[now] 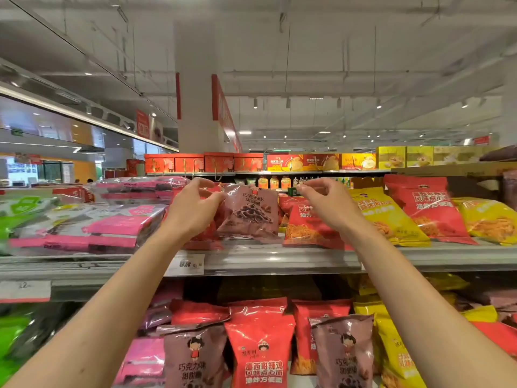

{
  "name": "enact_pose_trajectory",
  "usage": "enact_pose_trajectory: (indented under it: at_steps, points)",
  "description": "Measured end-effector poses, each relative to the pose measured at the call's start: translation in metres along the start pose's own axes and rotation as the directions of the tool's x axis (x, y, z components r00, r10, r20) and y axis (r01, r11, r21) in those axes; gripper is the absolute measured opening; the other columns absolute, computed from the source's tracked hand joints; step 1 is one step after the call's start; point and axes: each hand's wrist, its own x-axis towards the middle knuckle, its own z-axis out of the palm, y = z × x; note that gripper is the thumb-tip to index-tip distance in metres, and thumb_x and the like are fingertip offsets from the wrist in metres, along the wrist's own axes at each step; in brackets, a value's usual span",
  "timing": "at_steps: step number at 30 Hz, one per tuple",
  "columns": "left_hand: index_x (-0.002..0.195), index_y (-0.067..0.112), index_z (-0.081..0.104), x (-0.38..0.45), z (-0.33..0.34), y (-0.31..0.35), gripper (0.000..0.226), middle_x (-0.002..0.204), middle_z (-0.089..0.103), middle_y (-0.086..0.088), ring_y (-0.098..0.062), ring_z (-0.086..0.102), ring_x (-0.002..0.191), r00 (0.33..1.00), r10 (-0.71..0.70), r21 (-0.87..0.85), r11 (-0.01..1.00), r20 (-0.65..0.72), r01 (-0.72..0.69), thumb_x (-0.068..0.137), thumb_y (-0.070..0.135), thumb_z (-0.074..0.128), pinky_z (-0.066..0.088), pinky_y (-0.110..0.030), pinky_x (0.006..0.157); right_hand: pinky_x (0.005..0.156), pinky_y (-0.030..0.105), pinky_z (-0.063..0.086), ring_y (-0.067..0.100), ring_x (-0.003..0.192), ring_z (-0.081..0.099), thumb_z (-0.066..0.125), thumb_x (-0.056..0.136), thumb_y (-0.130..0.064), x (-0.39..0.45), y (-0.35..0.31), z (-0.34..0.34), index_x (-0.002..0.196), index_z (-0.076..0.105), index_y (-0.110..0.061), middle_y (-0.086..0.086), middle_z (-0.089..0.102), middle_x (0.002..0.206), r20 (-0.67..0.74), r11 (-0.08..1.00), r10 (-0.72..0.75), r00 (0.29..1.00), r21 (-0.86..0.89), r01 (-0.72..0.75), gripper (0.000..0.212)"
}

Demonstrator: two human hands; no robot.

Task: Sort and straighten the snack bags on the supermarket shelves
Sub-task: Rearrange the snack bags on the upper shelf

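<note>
A brown chocolate snack bag (251,214) stands upright on the upper shelf (279,261), at its middle. My left hand (190,211) grips the bag's upper left edge, thumb on its front. My right hand (327,203) hovers just right of the bag's top corner with loosely curled fingers, holding nothing; a small gap separates it from the bag. A red snack bag (305,225) leans right behind my right wrist. A yellow bag (383,211) and another red bag (428,208) lean beside it.
Flat pink-and-clear packs (112,225) are piled left of my left hand. A price tag (186,264) hangs on the shelf's front rail. The lower shelf holds upright brown (193,357), red (260,345), brown (344,351) and yellow (397,357) bags.
</note>
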Motion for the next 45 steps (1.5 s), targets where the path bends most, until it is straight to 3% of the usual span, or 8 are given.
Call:
enact_pose_trajectory:
  at_steps: [5, 10, 14, 19, 24, 32, 38, 45]
  points:
    - [0.123, 0.017, 0.064, 0.007, 0.022, 0.004, 0.035, 0.110, 0.063, 0.005, -0.018, 0.061, 0.106, 0.997, 0.004, 0.242, 0.970, 0.071, -0.021, 0.100, 0.042, 0.060, 0.050, -0.037, 0.097, 0.092, 0.043, 0.058, 0.021, 0.105, 0.067, 0.061, 0.098, -0.048, 0.025, 0.002, 0.023, 0.129, 0.060, -0.017, 0.000, 0.067, 0.119, 0.102, 0.985, 0.051, 0.993, -0.172, -0.033, 0.044]
    - [0.099, 0.015, 0.075, 0.009, 0.036, -0.008, 0.048, 0.115, 0.065, -0.006, -0.027, 0.055, 0.117, 1.000, 0.026, 0.491, 0.871, 0.001, -0.024, 0.100, 0.057, 0.050, 0.048, -0.044, 0.099, 0.087, 0.040, 0.057, 0.020, 0.094, 0.063, 0.055, 0.099, -0.050, 0.033, 0.006, 0.048, 0.098, 0.069, -0.017, 0.000, 0.068, 0.095, 0.218, 0.844, 0.006, 0.976, -0.524, 0.112, 0.036]
    - [0.114, 0.012, 0.073, 0.006, 0.041, -0.005, 0.054, 0.132, 0.055, -0.015, -0.031, 0.043, 0.130, 1.000, -0.011, 0.553, 0.833, 0.001, 0.009, 0.104, 0.055, 0.041, 0.040, -0.047, 0.107, 0.095, 0.044, 0.053, 0.031, 0.108, 0.059, 0.051, 0.098, -0.058, 0.037, 0.016, 0.060, 0.094, 0.070, -0.014, 0.007, 0.069, 0.102, 0.240, 0.809, 0.015, 0.971, -0.574, 0.129, 0.049]
    - [0.124, 0.016, 0.070, 0.005, 0.040, -0.009, 0.049, 0.130, 0.061, -0.010, -0.028, 0.046, 0.128, 1.000, 0.004, 0.446, 0.895, -0.016, 0.004, 0.102, 0.053, 0.047, 0.039, -0.047, 0.107, 0.089, 0.046, 0.056, 0.027, 0.100, 0.065, 0.055, 0.096, -0.055, 0.034, 0.019, 0.062, 0.089, 0.068, -0.018, 0.000, 0.070, 0.091, 0.234, 0.913, 0.006, 0.972, -0.398, 0.090, 0.039]
    - [0.119, 0.014, 0.067, -0.002, 0.035, 0.006, 0.034, 0.109, 0.071, 0.001, -0.019, 0.066, 0.102, 1.000, 0.008, 0.155, 0.988, 0.017, -0.010, 0.106, 0.040, 0.050, 0.050, -0.033, 0.085, 0.085, 0.046, 0.058, 0.023, 0.091, 0.069, 0.059, 0.101, -0.039, 0.021, 0.002, 0.058, 0.103, 0.063, -0.014, 0.005, 0.070, 0.097, 0.198, 0.992, -0.061, 0.978, -0.100, 0.082, 0.026]
    - [0.135, 0.019, 0.058, -0.034, 0.013, 0.034, 0.040, 0.113, 0.067, 0.010, 0.003, 0.062, 0.091, 0.999, 0.039, -0.088, 0.995, 0.011, -0.038, 0.104, 0.043, 0.053, 0.044, -0.007, 0.062, 0.089, 0.046, 0.062, 0.022, 0.096, 0.076, 0.072, 0.091, -0.048, 0.006, -0.020, 0.044, 0.103, 0.054, -0.031, 0.003, 0.072, 0.116, 0.263, 0.917, 0.042, 0.964, 0.373, -0.141, 0.028]
    - [0.131, 0.023, 0.058, -0.085, 0.010, 0.033, 0.032, 0.115, 0.066, 0.017, 0.018, 0.061, 0.093, 0.992, 0.109, -0.198, 0.976, 0.070, -0.093, 0.103, 0.038, 0.055, 0.045, -0.001, 0.071, 0.095, 0.051, 0.059, 0.023, 0.098, 0.077, 0.076, 0.084, -0.056, -0.039, -0.005, 0.033, 0.111, 0.071, -0.027, -0.001, 0.079, 0.106, 0.282, 0.910, 0.052, 0.958, 0.382, -0.162, 0.040]
    - [0.125, 0.042, 0.060, -0.143, 0.020, 0.002, 0.027, 0.120, 0.067, 0.025, 0.008, 0.061, 0.112, 0.987, 0.072, -0.286, 0.958, 0.141, -0.029, 0.100, 0.049, 0.056, 0.050, -0.032, 0.099, 0.102, 0.047, 0.054, 0.011, 0.104, 0.074, 0.078, 0.083, -0.050, -0.119, 0.031, 0.010, 0.117, 0.069, -0.033, -0.013, 0.078, 0.109, 0.115, 0.928, 0.110, 0.987, 0.344, -0.143, 0.039]
